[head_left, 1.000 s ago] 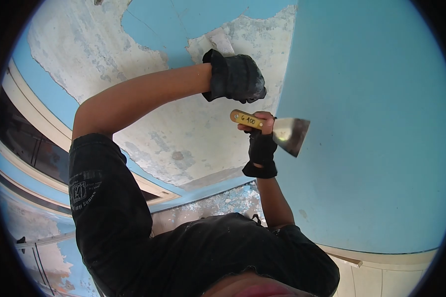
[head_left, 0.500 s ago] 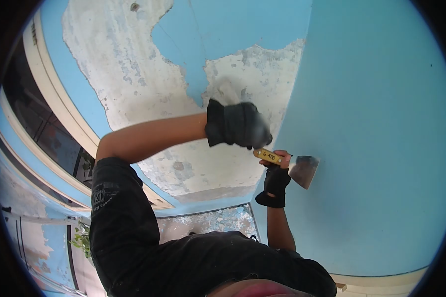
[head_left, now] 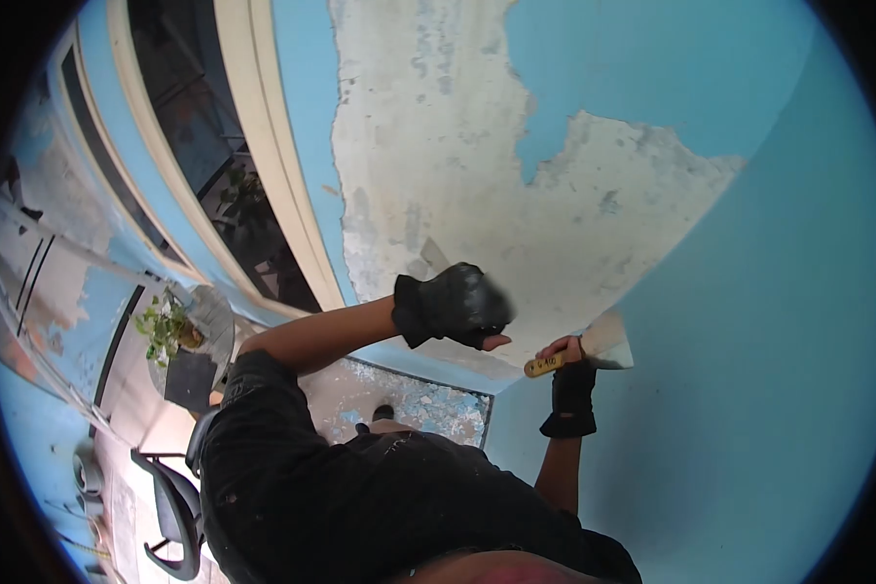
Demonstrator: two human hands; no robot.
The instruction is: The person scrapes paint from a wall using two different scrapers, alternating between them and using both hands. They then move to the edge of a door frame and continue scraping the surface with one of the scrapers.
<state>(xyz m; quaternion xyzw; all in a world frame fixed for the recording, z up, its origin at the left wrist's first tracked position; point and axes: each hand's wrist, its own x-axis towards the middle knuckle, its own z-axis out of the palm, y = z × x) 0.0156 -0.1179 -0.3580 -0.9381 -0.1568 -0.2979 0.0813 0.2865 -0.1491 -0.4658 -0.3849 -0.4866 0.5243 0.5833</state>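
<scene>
Black-gloved, the left hand (head_left: 453,307) is clenched shut around a pale blade (head_left: 433,257), which shows above the knuckles and lies against the bare plaster (head_left: 438,146). The right hand (head_left: 566,358), in a fingerless glove, grips the wooden handle of a putty knife (head_left: 594,348), whose metal blade sits where the stripped plaster meets the blue wall (head_left: 749,341). Paint flakes (head_left: 428,401) litter the floor below, and a potted plant (head_left: 170,326) stands well apart near the window frame (head_left: 263,146).

Blue wall (head_left: 749,409) blocks right of the right grip (head_left: 565,352); scraped wall (head_left: 477,175) above; left grip (head_left: 453,307) crowds just beside.
</scene>
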